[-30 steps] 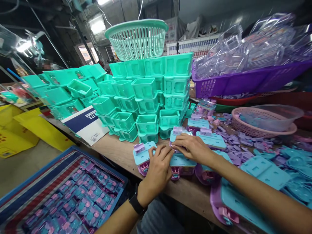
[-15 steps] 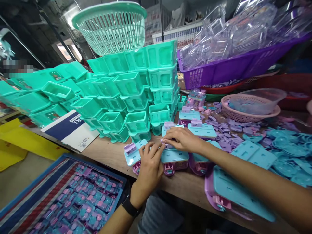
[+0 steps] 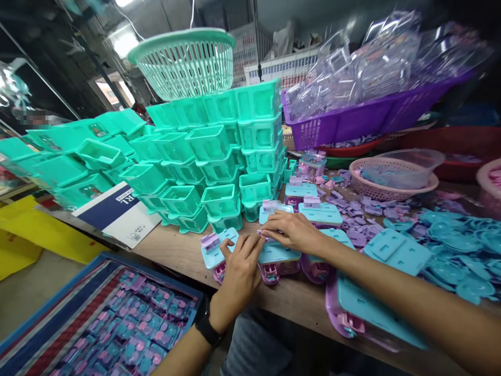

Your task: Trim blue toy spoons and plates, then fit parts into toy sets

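Both hands on one unit: a small toy case of hard plastic, light-blue flat lid over a purple body [image 3: 276, 257], sitting at the near edge of the wooden tabletop [image 3: 183, 250].

Left hand [image 3: 239, 269]: fingers curled over the case's left end, tips pressing down on the lid, black band on the wrist. Right hand [image 3: 291, 230]: fingers nearly closed, pinching a small lilac clip piece [image 3: 263, 233] at the case's far edge. Whether the clip is seated in the lid cannot be told; the fingers cover the joint.

Handling judgement: case looks light, stiff and smooth, likely to skid on the wood unless held down. Best held by the lid's two short ends. The clip is tiny and probably slippery; fingertip pinch only.

Surroundings, all relative to the case:
- Touching or just beside it on the left, a second blue-lidded case with lilac clip on top [image 3: 214, 248].
- Just right and nearer the edge, more finished cases; the nearest large one [image 3: 368, 313] overhangs under the right forearm.
- Behind, a stacked wall of green plastic open boxes [image 3: 219, 156] with a green slotted basket [image 3: 183, 60] on top.
- Far right, loose lilac clips [image 3: 364, 219] and blue lids [image 3: 397, 250].
- Below left, off the tabletop, a blue crate of finished cases [image 3: 129, 318].

Crowding is tightest on the left and right sides.
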Motion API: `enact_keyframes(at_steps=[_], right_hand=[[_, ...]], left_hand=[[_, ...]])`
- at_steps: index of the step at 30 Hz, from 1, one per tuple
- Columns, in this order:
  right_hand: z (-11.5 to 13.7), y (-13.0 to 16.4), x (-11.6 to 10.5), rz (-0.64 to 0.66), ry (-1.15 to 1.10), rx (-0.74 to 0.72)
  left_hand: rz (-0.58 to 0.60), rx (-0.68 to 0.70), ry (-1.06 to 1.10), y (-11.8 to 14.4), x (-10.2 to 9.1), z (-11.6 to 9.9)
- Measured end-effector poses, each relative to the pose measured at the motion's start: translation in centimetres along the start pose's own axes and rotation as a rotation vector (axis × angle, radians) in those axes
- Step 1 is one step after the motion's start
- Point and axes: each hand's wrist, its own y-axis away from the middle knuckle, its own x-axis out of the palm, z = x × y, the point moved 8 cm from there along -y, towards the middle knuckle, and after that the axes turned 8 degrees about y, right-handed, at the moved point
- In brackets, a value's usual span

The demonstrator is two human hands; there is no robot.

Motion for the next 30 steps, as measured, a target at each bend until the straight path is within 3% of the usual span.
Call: enact_keyframes(at_steps=[6, 9, 12, 17, 22, 26, 30], right_hand=[[-4.3, 2.7, -1.9, -0.07, -0.801, 0.693], [-3.8, 4.8, -2.2, -0.06, -1.117, 0.895], [-3.3, 6.4, -2.4, -0.106, -1.198, 1.026], [-2.7, 7.3, -2.1, -0.113, -1.159, 1.07], [-2.8, 8.3, -2.4, -0.079, -1.268, 1.004], [-3.7, 9.2, -3.8, -0.263, -1.254, 0.971], [-3.3, 9.4, -3.6, -0.319, -1.338, 0.979]], left_hand=[[-0.028, -0.094, -0.021, -0.7, -0.3, -0.2], [-0.041, -0.124, -0.027, -1.1, -0.8, -0.3], [-0.075, -0.114, 0.079, -2.3, -1.3, -1.9], [-0.03, -0.072, 0.454, -6.2, -0.2, -5.6], [0.081, -0.062, 0.688, -8.6, 1.3, -6.6], [0.03, -0.147, 0.752, -8.7, 2.2, -6.4], [-0.073, -0.193, 0.767, -8.5, 3.0, -6.6]])
